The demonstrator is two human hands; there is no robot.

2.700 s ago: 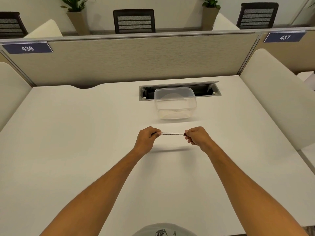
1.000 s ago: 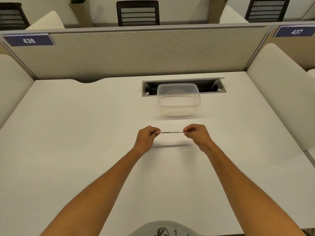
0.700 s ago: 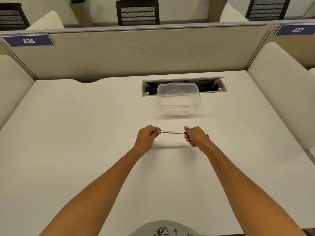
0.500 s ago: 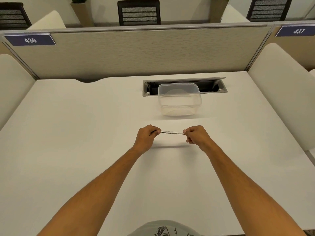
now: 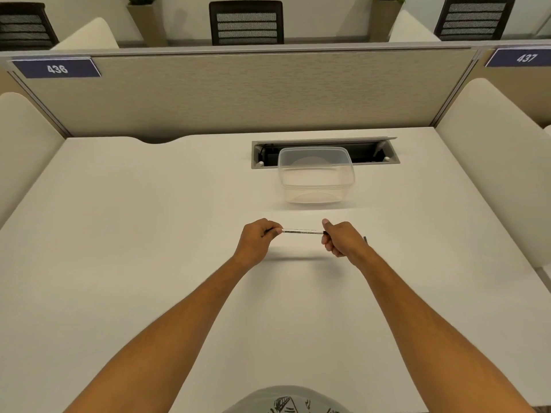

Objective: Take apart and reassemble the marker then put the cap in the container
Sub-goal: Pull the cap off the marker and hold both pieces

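A thin white marker (image 5: 302, 232) with black print lies level between my two hands, a little above the white desk (image 5: 149, 234). My left hand (image 5: 256, 239) pinches its left end. My right hand (image 5: 340, 241) is closed around its right end, where a dark part enters the fist; a small dark tip (image 5: 365, 239) sticks out behind that hand. Whether the cap is on or off is hidden by the fingers. A clear plastic container (image 5: 316, 174) stands open and empty beyond the hands.
An open cable tray (image 5: 372, 152) is sunk into the desk right behind the container. A beige partition (image 5: 238, 93) closes the far edge, with padded side panels to the left and right. Office chairs stand beyond it.
The marker stays level between both hands. My right hand has regripped its end, and a dark tip shows behind that fist again. The view has shifted slightly.
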